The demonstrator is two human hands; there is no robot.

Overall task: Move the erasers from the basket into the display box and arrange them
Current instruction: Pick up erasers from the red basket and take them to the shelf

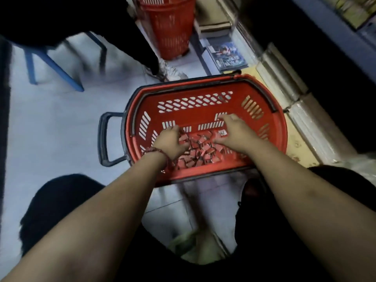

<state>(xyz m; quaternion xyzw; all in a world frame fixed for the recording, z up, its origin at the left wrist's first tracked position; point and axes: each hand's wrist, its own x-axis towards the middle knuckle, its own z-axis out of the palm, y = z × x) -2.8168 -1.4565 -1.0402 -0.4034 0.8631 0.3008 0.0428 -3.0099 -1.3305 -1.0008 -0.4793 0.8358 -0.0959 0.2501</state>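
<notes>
In the basket [281, 127], left hand [170, 142] touching erasers [201, 148], right hand [237, 132] spread flat

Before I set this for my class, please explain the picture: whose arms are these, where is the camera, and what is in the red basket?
No machine here: a person wears one camera on the head, looking down at their own arms. The left hand and right hand reach into the red basket on the floor, over a pile of small red erasers. Blur hides whether either hand grips any.
</notes>
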